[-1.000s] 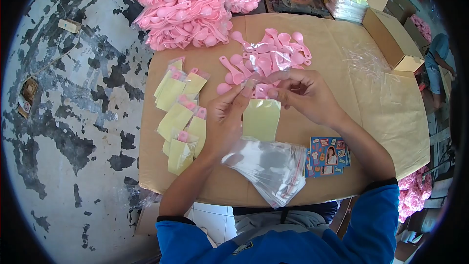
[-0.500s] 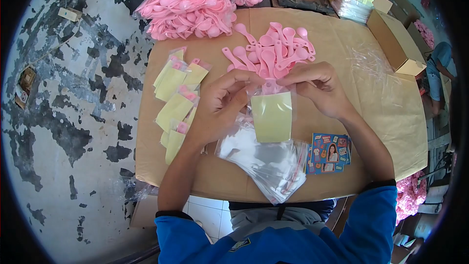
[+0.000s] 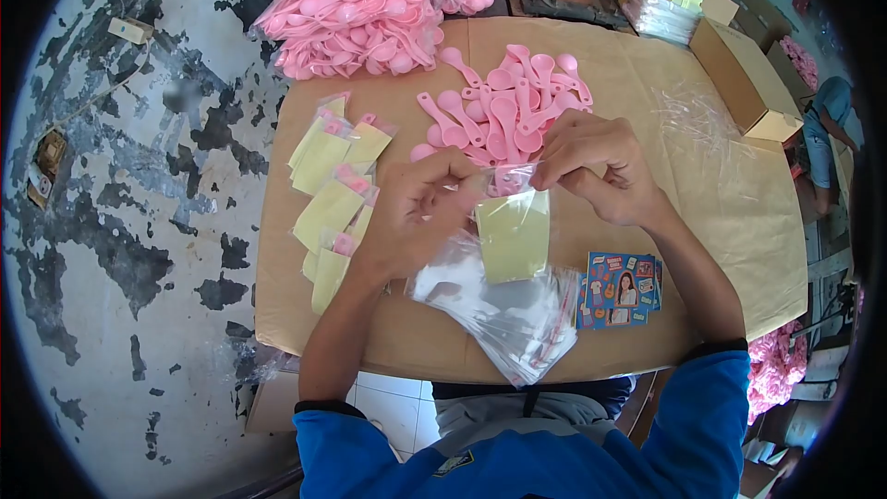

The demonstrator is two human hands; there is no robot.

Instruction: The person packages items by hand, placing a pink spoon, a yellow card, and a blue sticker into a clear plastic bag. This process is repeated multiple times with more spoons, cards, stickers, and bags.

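Between my hands is a clear plastic bag (image 3: 515,238) holding a pale yellow card, with a pink spoon handle showing near its top. My left hand (image 3: 427,208) pinches the bag's upper left corner. At the upper right corner, the fingers of my right hand (image 3: 591,166) are closed on it. Just beyond lies a loose pile of pink spoons (image 3: 504,111). Beneath the held bag, a fanned stack of clear plastic bags (image 3: 499,314) rests on the table. Several filled bags (image 3: 330,203) lie left of my left hand. Blue printed cards (image 3: 617,291) sit below my right forearm.
Large bags of pink spoons (image 3: 356,14) are heaped at the table's far left. Clear plastic scraps (image 3: 707,120) lie on the brown paper-covered table (image 3: 739,249). A cardboard box (image 3: 744,79) stands at the far right edge. Another person (image 3: 829,139) sits beyond it.
The held bag's top has come slightly nearer to me, and both hands have shifted along its upper edge. The pink handle now sits lower, under the clear plastic.
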